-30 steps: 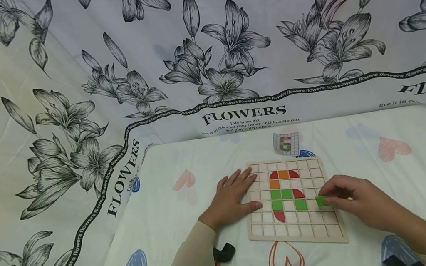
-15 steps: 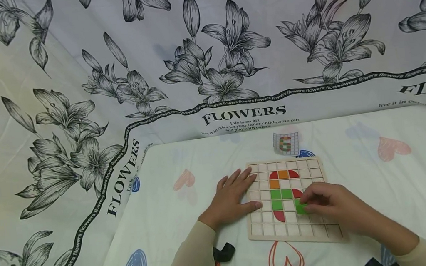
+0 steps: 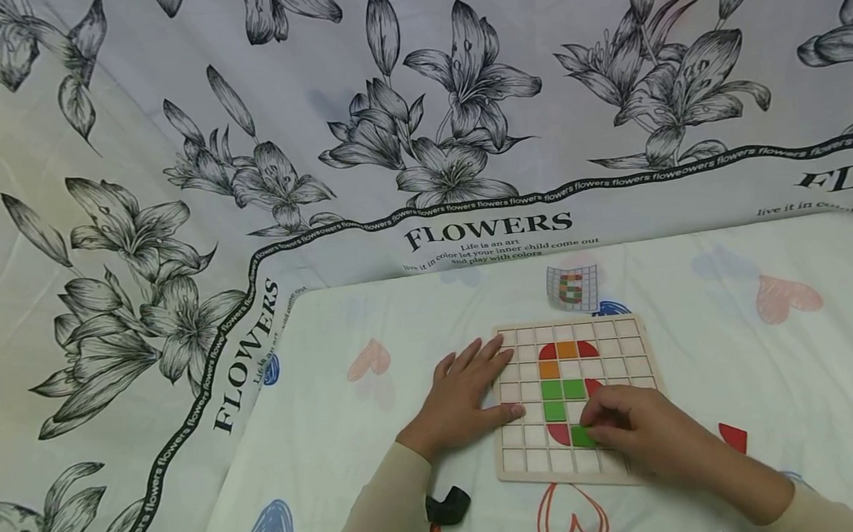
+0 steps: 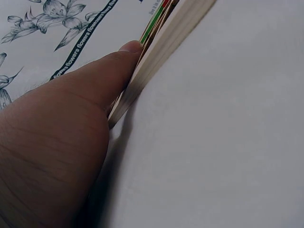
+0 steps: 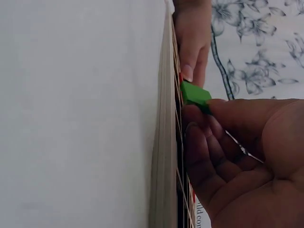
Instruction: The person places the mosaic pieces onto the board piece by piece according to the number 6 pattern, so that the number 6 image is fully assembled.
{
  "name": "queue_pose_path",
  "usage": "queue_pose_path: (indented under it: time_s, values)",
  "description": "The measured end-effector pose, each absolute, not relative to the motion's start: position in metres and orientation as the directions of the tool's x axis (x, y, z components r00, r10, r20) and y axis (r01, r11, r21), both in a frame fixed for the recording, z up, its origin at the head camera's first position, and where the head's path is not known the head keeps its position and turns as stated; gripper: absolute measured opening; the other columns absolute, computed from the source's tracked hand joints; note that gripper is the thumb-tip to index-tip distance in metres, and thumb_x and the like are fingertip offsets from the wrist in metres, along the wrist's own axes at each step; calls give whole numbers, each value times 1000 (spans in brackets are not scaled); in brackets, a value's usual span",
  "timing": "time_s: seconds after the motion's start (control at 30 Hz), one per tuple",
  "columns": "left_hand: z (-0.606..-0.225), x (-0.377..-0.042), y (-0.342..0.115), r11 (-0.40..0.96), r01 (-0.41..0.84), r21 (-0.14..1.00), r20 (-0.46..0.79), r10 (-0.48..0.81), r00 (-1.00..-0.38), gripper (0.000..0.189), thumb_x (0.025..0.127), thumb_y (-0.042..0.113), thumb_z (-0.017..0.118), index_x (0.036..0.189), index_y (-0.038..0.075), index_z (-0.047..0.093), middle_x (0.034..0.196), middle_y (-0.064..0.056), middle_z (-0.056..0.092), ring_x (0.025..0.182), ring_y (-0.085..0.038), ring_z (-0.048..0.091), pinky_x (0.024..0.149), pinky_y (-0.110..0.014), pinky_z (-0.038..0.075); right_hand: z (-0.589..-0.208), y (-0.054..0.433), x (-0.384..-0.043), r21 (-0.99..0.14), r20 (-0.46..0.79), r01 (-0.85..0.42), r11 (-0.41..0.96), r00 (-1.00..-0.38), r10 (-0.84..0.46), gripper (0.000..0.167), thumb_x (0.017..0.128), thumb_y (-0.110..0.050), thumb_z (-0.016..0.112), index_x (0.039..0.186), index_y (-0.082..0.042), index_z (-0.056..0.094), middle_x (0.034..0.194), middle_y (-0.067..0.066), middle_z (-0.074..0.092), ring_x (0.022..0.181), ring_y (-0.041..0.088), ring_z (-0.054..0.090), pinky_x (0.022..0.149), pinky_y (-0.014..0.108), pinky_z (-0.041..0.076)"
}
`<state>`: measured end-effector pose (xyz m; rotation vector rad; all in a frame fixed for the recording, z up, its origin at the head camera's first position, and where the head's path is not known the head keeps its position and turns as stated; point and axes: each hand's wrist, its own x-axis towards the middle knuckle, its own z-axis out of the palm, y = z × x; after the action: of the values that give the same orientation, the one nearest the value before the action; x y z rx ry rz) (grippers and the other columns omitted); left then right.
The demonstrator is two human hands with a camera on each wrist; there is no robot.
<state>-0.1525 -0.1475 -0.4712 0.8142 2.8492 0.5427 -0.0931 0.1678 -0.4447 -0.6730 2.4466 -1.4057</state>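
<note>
A wooden grid board (image 3: 526, 463) lies on the table with green, orange and rounded red pieces in some of its cells. My right hand (image 3: 653, 432) pinches a green square block (image 3: 583, 436) between thumb and fingertips, over the cell right of the lower red piece (image 3: 558, 433). In the right wrist view the green block (image 5: 194, 93) is tilted at the board's surface. My left hand (image 3: 456, 406) rests with spread fingers along the board's left edge; its thumb (image 4: 118, 64) lies on the rim in the left wrist view. The right hand hides some cells.
Behind the board lies a small card (image 3: 573, 288) with a coloured grid pattern. A loose red piece (image 3: 733, 437) is on the heart-print cloth (image 3: 365, 438) to the right. A black object (image 3: 449, 506) sits by the left forearm. A flower-print sheet (image 3: 296, 142) hangs behind.
My right hand has carried the green block leftward and nearer, from the board's right side to the bottom row of pieces. The loose red piece has come into view. My left hand has stayed still.
</note>
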Motion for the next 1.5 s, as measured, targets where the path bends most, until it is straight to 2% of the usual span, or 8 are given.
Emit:
queue_pose_path:
  time_s: [0.37,0.87,1.03,1.2,1.5]
  values:
    - [-471,-151,-149,788,488,376,-14,532,-847,88,101,77,55,174,32,33,179,17,13,165,-16,6,128,-58,10,-447,165,-92,-833,92,-343,434,-860,-502,15,98,-11,82,102,-24,75,99,-12,67,86,9,59,73,27,53]
    - [-469,-150,-149,778,496,387,-3,539,-843,89,100,78,55,174,32,33,180,16,14,165,-17,7,127,-60,10,-444,166,-91,-850,70,-324,416,-852,-519,8,102,-20,80,110,-21,77,102,-15,68,89,8,61,77,27,54]
    - [-469,-151,-149,775,510,373,9,546,-837,87,101,75,56,173,31,34,180,14,17,165,-18,10,127,-59,11,-441,170,-90,-879,112,-328,345,-847,-520,9,107,-22,75,115,-19,76,103,-10,71,89,13,65,79,28,56]
    - [-469,-152,-148,775,512,369,2,550,-835,88,102,75,57,174,31,33,180,14,16,165,-17,8,128,-58,10,-441,176,-91,-909,140,-314,275,-849,-509,14,111,-18,66,122,-16,74,105,-4,73,87,19,69,76,29,56]
    - [-469,-151,-148,781,506,367,-6,546,-838,88,101,75,57,174,32,33,180,15,15,165,-16,8,128,-58,10,-431,189,-93,-951,109,-237,200,-860,-498,25,117,-16,51,132,-4,68,120,11,73,103,24,72,83,34,59]
